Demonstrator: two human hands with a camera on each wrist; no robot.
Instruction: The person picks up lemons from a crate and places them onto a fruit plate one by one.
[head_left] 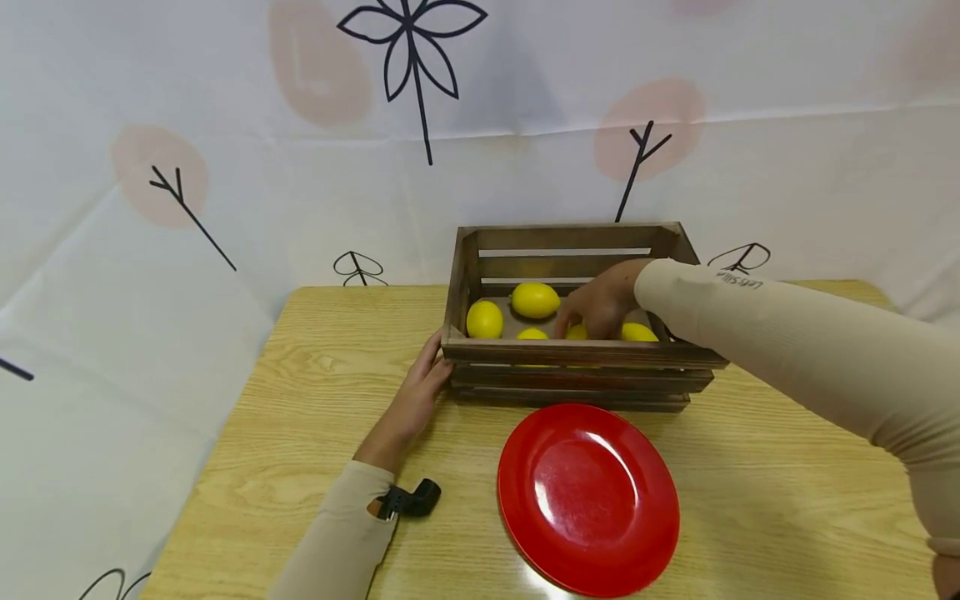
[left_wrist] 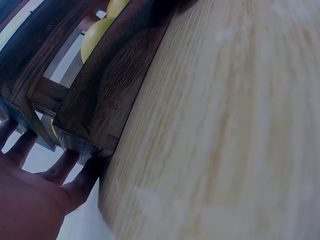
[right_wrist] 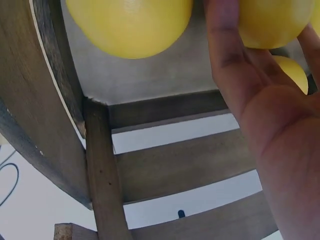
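Observation:
A dark wooden slatted crate point(head_left: 570, 357) holds several yellow lemons, among them one at the left point(head_left: 485, 320) and one at the back point(head_left: 535, 300). My right hand point(head_left: 602, 302) reaches down inside it, fingers round a lemon point(right_wrist: 274, 22) near the front slats. Another lemon point(right_wrist: 131, 25) lies beside that hand in the right wrist view. At the crate's front left corner, my left hand point(head_left: 422, 390) rests its extended fingers against the end. The left wrist view shows those fingertips point(left_wrist: 70, 159) touching the ends of the slats.
A round red plate point(head_left: 588, 500) lies on the light wooden table point(head_left: 315, 417) in front of the crate. Behind the table hangs a white cloth point(head_left: 247, 100) with black leaf drawings and pink spots. A black strap device point(head_left: 412, 498) is on the left wrist.

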